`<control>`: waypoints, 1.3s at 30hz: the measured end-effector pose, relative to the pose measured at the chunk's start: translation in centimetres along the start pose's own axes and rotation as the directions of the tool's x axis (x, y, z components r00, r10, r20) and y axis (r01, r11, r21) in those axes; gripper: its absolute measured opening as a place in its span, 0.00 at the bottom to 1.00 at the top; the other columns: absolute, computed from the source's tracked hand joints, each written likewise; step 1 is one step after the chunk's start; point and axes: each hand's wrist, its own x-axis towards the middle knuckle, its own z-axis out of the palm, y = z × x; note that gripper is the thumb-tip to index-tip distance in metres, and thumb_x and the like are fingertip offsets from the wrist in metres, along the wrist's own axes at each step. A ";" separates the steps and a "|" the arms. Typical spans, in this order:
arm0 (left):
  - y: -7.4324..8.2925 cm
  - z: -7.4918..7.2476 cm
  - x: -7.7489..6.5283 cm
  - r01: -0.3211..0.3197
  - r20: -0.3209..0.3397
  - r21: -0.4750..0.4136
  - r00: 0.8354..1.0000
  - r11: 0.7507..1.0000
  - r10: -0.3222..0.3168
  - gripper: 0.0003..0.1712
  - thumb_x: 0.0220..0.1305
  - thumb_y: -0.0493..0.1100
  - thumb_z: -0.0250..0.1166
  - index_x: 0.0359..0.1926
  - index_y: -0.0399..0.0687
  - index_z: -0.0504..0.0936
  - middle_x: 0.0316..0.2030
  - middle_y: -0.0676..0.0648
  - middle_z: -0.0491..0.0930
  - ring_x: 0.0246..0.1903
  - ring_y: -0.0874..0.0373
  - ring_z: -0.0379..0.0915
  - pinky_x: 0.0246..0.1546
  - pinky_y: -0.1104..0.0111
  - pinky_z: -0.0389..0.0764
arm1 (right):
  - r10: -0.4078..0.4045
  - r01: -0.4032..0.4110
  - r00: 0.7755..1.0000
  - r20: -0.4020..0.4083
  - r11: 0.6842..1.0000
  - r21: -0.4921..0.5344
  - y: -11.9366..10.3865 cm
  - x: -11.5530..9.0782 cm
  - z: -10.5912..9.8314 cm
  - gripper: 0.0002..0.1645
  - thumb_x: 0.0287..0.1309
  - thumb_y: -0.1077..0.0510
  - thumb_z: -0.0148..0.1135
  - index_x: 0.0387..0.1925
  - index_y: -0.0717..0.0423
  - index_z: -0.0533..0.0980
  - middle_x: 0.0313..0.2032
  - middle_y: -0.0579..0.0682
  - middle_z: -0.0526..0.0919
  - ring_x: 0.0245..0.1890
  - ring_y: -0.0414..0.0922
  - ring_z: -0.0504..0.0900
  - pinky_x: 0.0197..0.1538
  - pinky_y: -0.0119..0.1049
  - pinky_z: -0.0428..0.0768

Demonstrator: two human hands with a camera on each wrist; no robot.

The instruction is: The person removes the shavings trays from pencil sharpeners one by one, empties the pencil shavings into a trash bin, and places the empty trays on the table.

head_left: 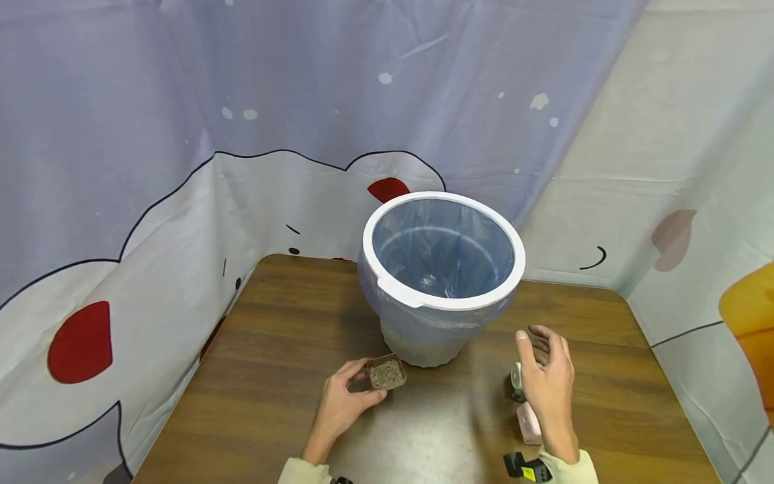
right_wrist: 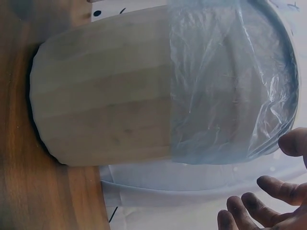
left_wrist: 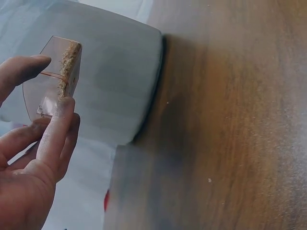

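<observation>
In the head view my left hand (head_left: pixel 340 405) pinches a small open-topped box (head_left: pixel 388 374) between thumb and fingers, in front of the bin. Brownish grains or crumbs lie inside it. The left wrist view shows this clear-sided box (left_wrist: pixel 72 60) tilted, the grains gathered along one side, with the thumb and fingers of the left hand (left_wrist: pixel 33 177) on it. My right hand (head_left: pixel 551 386) holds nothing; its fingers are relaxed and apart, right of the bin. Dark smudges mark the fingertips of the right hand (right_wrist: pixel 283 211). The white bin (head_left: pixel 399 290) stands upright, lined with a translucent bag (right_wrist: pixel 211 86).
A small round whitish-green item (head_left: pixel 517 381) and a pale pink block (head_left: pixel 529 425) sit on the brown wooden table (head_left: pixel 272 323), partly behind my right hand. A printed curtain (head_left: pixel 302 87) hangs along the back and sides of the table.
</observation>
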 end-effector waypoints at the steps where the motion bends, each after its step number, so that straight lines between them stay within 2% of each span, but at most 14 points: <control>1: 0.0 0.0 0.0 -0.004 0.007 -0.021 1.000 1.000 0.004 0.32 0.34 0.36 0.70 0.47 0.37 0.71 0.44 0.40 0.70 0.39 0.46 0.69 0.30 0.67 0.75 | 0.000 0.000 1.000 0.000 1.000 0.001 -0.1 0.0 0.0 0.18 0.50 0.50 0.55 0.42 0.53 0.71 0.40 0.44 0.71 0.38 0.41 0.72 0.35 0.29 0.71; 6: -0.4 -0.2 0.3 -0.023 0.030 -0.095 0.999 0.995 0.026 0.33 0.36 0.35 0.69 0.48 0.34 0.69 0.45 0.38 0.68 0.39 0.44 0.68 0.30 0.66 0.75 | 0.010 -0.010 1.000 -0.007 1.000 0.013 -0.3 0.3 0.1 0.19 0.50 0.49 0.54 0.43 0.52 0.71 0.39 0.43 0.71 0.38 0.40 0.72 0.36 0.30 0.72; 11: -1.5 -0.1 0.6 -0.031 0.033 -0.076 0.999 0.997 0.034 0.34 0.37 0.40 0.69 0.49 0.38 0.70 0.46 0.43 0.69 0.40 0.49 0.69 0.29 0.70 0.75 | 0.004 -0.004 1.000 -0.009 1.000 0.014 -0.5 0.5 0.3 0.18 0.50 0.49 0.54 0.43 0.52 0.71 0.39 0.43 0.71 0.37 0.39 0.72 0.35 0.24 0.71; 15: -2.0 -0.1 0.6 -0.039 0.022 -0.063 0.999 0.997 0.040 0.34 0.36 0.42 0.70 0.49 0.40 0.70 0.45 0.45 0.69 0.39 0.50 0.70 0.29 0.70 0.75 | -0.004 0.004 1.000 -0.010 1.000 0.020 -0.7 0.7 0.3 0.18 0.50 0.49 0.55 0.43 0.52 0.71 0.39 0.45 0.71 0.36 0.39 0.72 0.35 0.24 0.71; 19: -1.5 -0.2 0.7 -0.042 0.005 -0.104 0.999 0.994 0.043 0.33 0.34 0.40 0.71 0.47 0.40 0.71 0.43 0.44 0.70 0.39 0.49 0.69 0.29 0.68 0.75 | -0.010 0.010 1.000 -0.010 0.999 0.036 -1.1 0.8 0.3 0.18 0.50 0.49 0.55 0.42 0.52 0.71 0.39 0.45 0.71 0.36 0.39 0.72 0.35 0.23 0.71; 25: 0.9 -0.8 0.5 -0.051 0.000 -0.143 0.999 0.988 0.052 0.32 0.35 0.34 0.69 0.47 0.33 0.70 0.43 0.39 0.69 0.39 0.44 0.68 0.30 0.65 0.75 | -0.035 0.036 0.999 -0.020 0.998 0.057 -1.6 1.2 0.3 0.16 0.50 0.52 0.55 0.41 0.54 0.72 0.38 0.48 0.72 0.36 0.41 0.73 0.35 0.23 0.71; 28: 1.8 -1.0 0.4 -0.057 0.002 -0.147 0.998 0.988 0.058 0.32 0.36 0.33 0.69 0.48 0.31 0.69 0.43 0.37 0.69 0.40 0.43 0.68 0.30 0.66 0.75 | -0.026 0.028 0.999 -0.021 0.998 0.054 -1.5 1.4 0.1 0.17 0.51 0.52 0.54 0.41 0.56 0.72 0.38 0.50 0.71 0.36 0.42 0.73 0.37 0.26 0.71; 29: 1.9 -1.0 0.4 -0.052 0.000 -0.146 0.999 0.988 0.053 0.32 0.36 0.33 0.69 0.48 0.32 0.69 0.43 0.38 0.69 0.40 0.43 0.68 0.30 0.67 0.75 | -0.036 0.039 0.999 -0.029 0.996 0.086 -0.4 1.7 0.3 0.17 0.50 0.53 0.55 0.41 0.56 0.72 0.39 0.50 0.71 0.37 0.42 0.73 0.37 0.26 0.71; 30: 1.9 -1.1 0.4 -0.045 -0.002 -0.144 0.999 0.989 0.045 0.33 0.36 0.34 0.69 0.48 0.32 0.69 0.43 0.38 0.69 0.40 0.44 0.68 0.30 0.67 0.75 | -0.027 0.030 0.999 -0.026 0.996 0.089 -0.2 1.8 0.3 0.17 0.50 0.53 0.55 0.42 0.56 0.72 0.39 0.51 0.71 0.37 0.43 0.73 0.38 0.29 0.72; 32: 1.3 -1.1 0.6 -0.050 -0.012 -0.141 0.999 0.989 0.048 0.33 0.35 0.35 0.70 0.48 0.34 0.70 0.43 0.40 0.69 0.39 0.45 0.68 0.29 0.68 0.75 | -0.064 0.067 0.997 -0.040 0.995 0.079 2.0 2.2 0.7 0.17 0.50 0.53 0.55 0.43 0.53 0.71 0.40 0.50 0.70 0.38 0.41 0.73 0.38 0.28 0.72; 34: 0.7 -1.1 0.7 -0.046 -0.026 -0.138 0.999 0.989 0.042 0.34 0.34 0.36 0.70 0.48 0.37 0.70 0.42 0.41 0.70 0.39 0.47 0.69 0.29 0.68 0.75 | -0.054 0.057 0.998 -0.041 0.995 0.075 2.1 2.4 0.7 0.17 0.50 0.53 0.55 0.43 0.52 0.71 0.40 0.49 0.70 0.38 0.41 0.73 0.38 0.29 0.72; 37: 0.0 -1.1 0.8 -0.061 -0.037 -0.138 0.998 0.989 0.056 0.34 0.34 0.37 0.71 0.48 0.39 0.71 0.42 0.42 0.70 0.38 0.48 0.69 0.29 0.68 0.75 | -0.052 0.053 0.998 -0.046 0.998 0.023 -0.6 1.9 0.2 0.17 0.51 0.51 0.53 0.43 0.53 0.71 0.39 0.48 0.71 0.37 0.40 0.72 0.37 0.24 0.70; 39: 0.2 -1.1 0.8 -0.063 -0.034 -0.141 0.998 0.988 0.059 0.34 0.34 0.37 0.71 0.48 0.38 0.70 0.42 0.41 0.70 0.39 0.48 0.69 0.29 0.68 0.75 | -0.013 0.014 0.999 -0.038 1.000 0.026 -3.8 1.4 -0.4 0.17 0.51 0.53 0.54 0.41 0.57 0.71 0.38 0.50 0.71 0.37 0.42 0.72 0.38 0.24 0.70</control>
